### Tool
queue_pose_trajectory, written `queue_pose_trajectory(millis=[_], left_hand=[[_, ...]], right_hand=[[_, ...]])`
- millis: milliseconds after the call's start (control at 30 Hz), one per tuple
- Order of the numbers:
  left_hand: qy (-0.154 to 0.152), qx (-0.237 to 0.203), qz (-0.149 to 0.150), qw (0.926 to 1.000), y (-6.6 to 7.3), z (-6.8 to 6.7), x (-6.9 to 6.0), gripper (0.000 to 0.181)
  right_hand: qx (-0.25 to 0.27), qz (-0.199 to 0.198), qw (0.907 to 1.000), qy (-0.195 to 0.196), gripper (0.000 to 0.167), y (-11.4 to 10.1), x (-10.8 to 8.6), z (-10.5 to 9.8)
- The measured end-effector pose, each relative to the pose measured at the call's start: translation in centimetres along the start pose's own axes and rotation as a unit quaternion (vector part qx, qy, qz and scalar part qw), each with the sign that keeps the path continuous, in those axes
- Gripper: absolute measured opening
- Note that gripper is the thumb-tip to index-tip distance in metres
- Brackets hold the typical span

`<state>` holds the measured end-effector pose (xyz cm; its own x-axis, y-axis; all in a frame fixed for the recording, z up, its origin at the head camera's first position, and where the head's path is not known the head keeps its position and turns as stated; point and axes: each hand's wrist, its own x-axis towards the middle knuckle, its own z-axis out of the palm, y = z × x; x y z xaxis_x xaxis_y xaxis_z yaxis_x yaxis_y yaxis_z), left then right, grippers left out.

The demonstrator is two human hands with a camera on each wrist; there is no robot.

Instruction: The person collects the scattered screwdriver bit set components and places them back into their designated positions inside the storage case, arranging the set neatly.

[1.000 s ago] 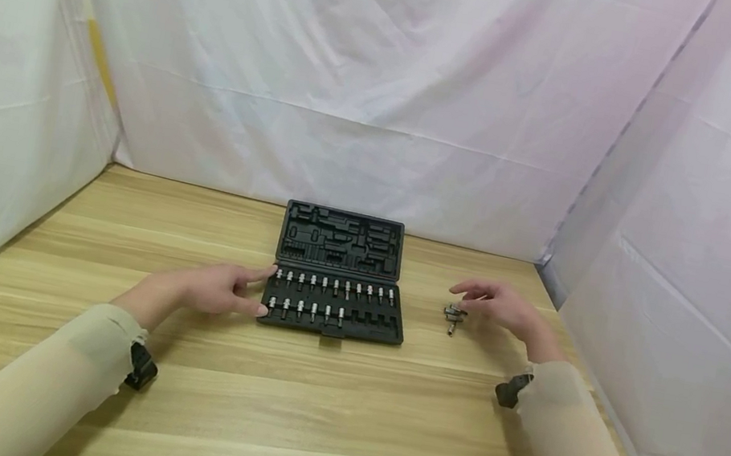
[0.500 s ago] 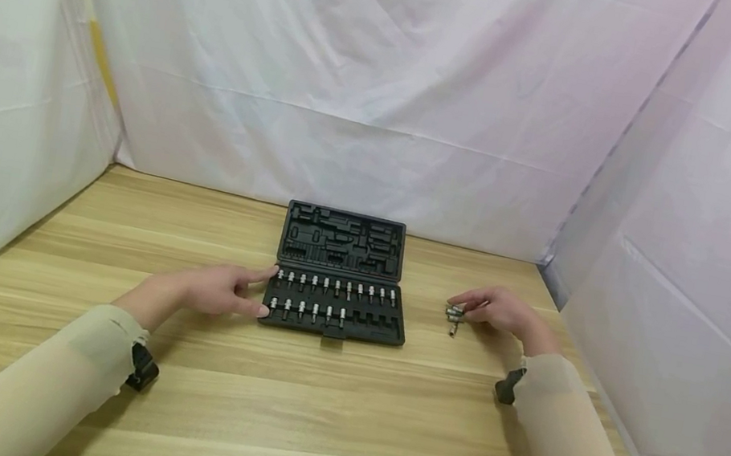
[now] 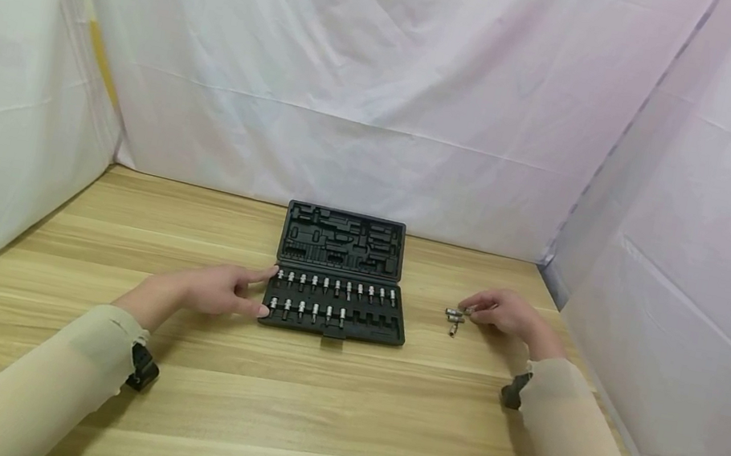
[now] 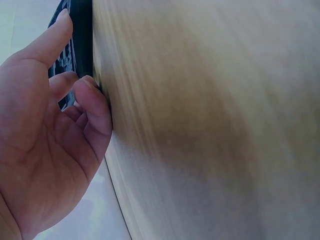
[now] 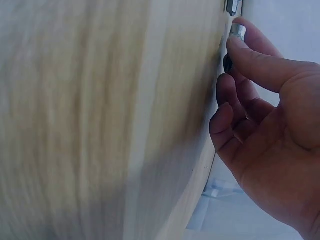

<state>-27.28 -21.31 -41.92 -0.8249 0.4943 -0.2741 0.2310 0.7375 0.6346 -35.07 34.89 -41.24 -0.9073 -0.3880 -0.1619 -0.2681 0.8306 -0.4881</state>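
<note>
A black case (image 3: pixel 367 333) lies unfolded on the wooden table, with two rows of silver-topped bit sockets seated in its near half. Along the case's left edge, my left hand (image 3: pixel 217 290) rests thumb and index fingertip, spread apart. To the right of the case, my right hand (image 3: pixel 503 313) pinches a bit socket between thumb and index finger. Its silver socket end (image 5: pixel 238 31) shows in the right wrist view, with a dark tip below. Just left of those fingers, several loose bit sockets (image 3: pixel 455 319) lie on the table.
The case lid (image 3: pixel 340 258) lies back toward the rear curtain (image 3: pixel 349 152), its moulded recesses bare. Vacant slots (image 3: pixel 375 319) show at the near row's right end. White sheets enclose the wooden table (image 3: pixel 303 413) at the back and both sides.
My right hand closed in on the loose pile, then drew slightly right with one bit socket pinched, apart from the others. My left hand stays at the case edge.
</note>
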Motion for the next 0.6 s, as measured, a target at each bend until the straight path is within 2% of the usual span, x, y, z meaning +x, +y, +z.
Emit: queue_pose_trajectory(millis=[167,267,467,600], left_hand=[[0.000,0.004,0.001,1.0000,0.0,0.0,0.0,0.095],[0.002,0.010,0.004,0.9999,0.1,-0.1,0.0,0.095],[-0.003,0.003,0.003,1.0000,0.0,-0.2,0.0,0.096],[-0.001,0.006,0.006,1.0000,-0.1,0.0,0.1,0.096]], right_hand=[[0.013,-0.006,0.9995,0.028,0.029,-0.1,-0.4,-0.3],[0.049,-0.009,0.9981,0.037,0.033,-0.6,-0.5,-0.5],[0.157,-0.012,0.9875,0.012,0.042,-2.8,-0.5,-0.1],[0.187,-0.021,0.9822,0.000,0.045,-4.3,-0.3,0.5]])
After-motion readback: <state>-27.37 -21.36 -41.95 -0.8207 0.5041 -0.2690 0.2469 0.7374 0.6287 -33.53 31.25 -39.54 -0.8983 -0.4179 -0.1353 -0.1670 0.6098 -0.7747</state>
